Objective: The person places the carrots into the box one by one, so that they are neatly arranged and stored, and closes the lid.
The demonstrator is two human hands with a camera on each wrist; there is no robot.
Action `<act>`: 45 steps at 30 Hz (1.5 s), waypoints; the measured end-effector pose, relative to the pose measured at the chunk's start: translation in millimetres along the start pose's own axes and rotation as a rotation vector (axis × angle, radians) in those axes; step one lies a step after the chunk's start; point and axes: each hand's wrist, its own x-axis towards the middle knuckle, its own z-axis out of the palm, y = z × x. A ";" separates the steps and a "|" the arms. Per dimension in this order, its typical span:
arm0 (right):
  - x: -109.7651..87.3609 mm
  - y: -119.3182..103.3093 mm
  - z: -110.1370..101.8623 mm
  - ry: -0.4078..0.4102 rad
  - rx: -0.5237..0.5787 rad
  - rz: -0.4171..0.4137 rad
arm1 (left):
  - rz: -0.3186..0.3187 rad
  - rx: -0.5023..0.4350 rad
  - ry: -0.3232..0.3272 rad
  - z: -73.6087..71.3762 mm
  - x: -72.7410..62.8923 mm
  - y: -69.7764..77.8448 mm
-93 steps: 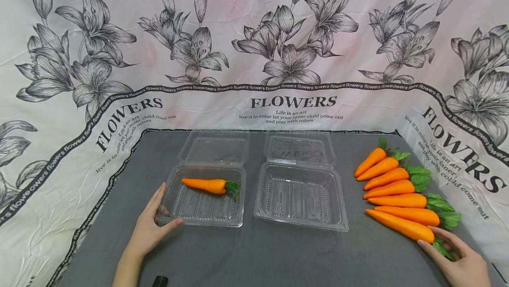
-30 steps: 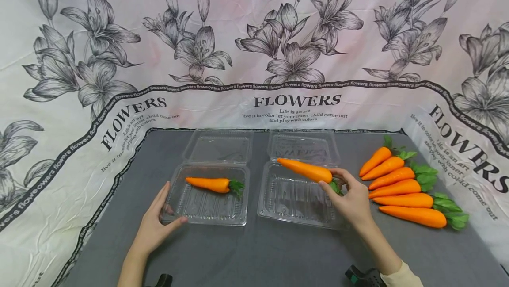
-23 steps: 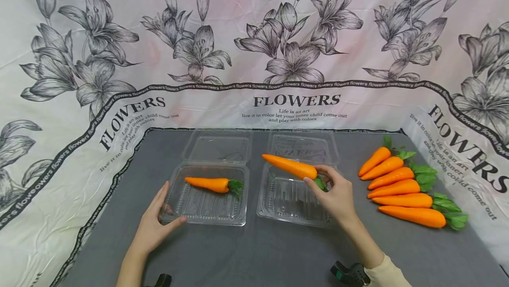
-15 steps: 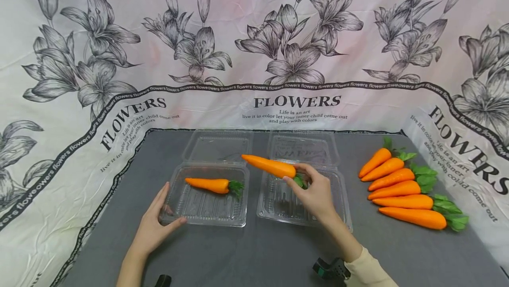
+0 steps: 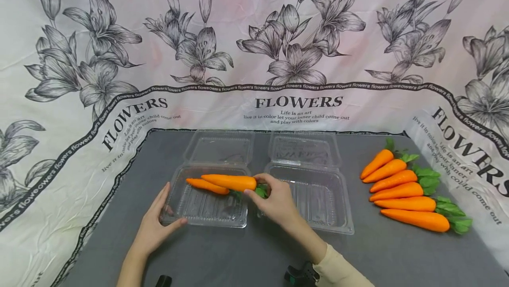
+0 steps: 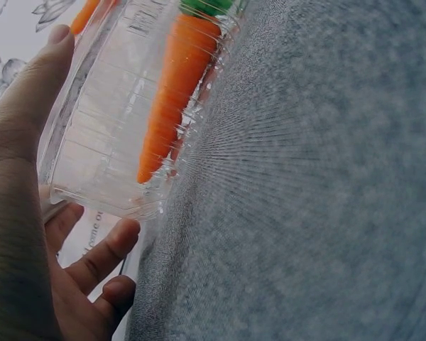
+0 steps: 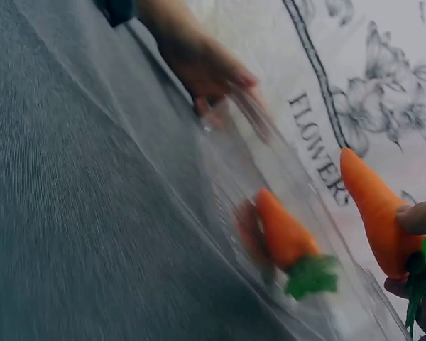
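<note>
In the head view my left hand (image 5: pixel 153 227) rests with spread thumb and fingers at the near left corner of the left clear plastic container (image 5: pixel 210 223). One carrot (image 5: pixel 196 184) with green leaves lies inside that container. My right hand (image 5: pixel 278 198) pinches a second carrot (image 5: pixel 226 181) near its leafy end, above the container's right part, tip pointing left. The right wrist view shows this held carrot (image 7: pixel 376 213) above the rim, apart from the lying carrot (image 7: pixel 284 231). In the left wrist view my thumb is at the rim and the other fingers are by the container's end.
A second clear container (image 5: pixel 350 216) stands open to the right, its lid (image 5: pixel 304 147) folded back. Several carrots (image 5: pixel 405 203) lie in a row at the far right of the grey table (image 5: pixel 238 260). A flower-printed cloth (image 5: pixel 294 114) hangs behind.
My right hand has picked up the nearest carrot of the row and carried it left, past the right container, to over the left one. My left hand has kept its place.
</note>
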 end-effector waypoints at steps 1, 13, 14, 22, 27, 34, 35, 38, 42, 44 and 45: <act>0.8 -1.8 4.7 -0.013 -0.006 -0.009 | 0.001 -0.001 0.000 0.4 0.3 0.0; 13.0 -22.6 45.5 -0.079 -0.183 -0.063 | 0.018 0.005 0.020 2.1 0.5 -2.2; 13.5 -23.9 47.9 -0.077 -0.201 -0.061 | 0.017 0.009 0.021 2.1 0.2 -2.2; 17.2 -24.3 64.8 -0.091 -0.326 -0.071 | 0.009 0.026 0.009 1.4 0.5 -0.3; 18.3 -25.0 71.8 -0.119 -0.457 -0.071 | -0.006 0.030 -0.004 0.0 0.0 1.8; 18.3 -27.4 80.5 -0.178 -0.634 -0.055 | 0.002 0.040 0.005 0.1 -0.1 2.2; 18.4 -28.0 81.3 -0.187 -0.647 -0.047 | 0.004 0.038 0.006 0.2 0.1 2.0; 18.9 -29.9 82.4 -0.196 -0.657 -0.031 | 0.005 0.036 0.009 0.5 0.3 1.7; 19.5 -31.2 79.6 -0.187 -0.638 -0.033 | 0.003 0.034 0.009 0.5 0.2 1.4; 20.0 -31.8 76.9 -0.184 -0.612 -0.034 | 0.003 0.031 0.007 0.5 0.0 1.1; 20.3 -32.2 75.4 -0.185 -0.596 -0.033 | 0.003 0.031 0.006 0.4 -0.1 1.0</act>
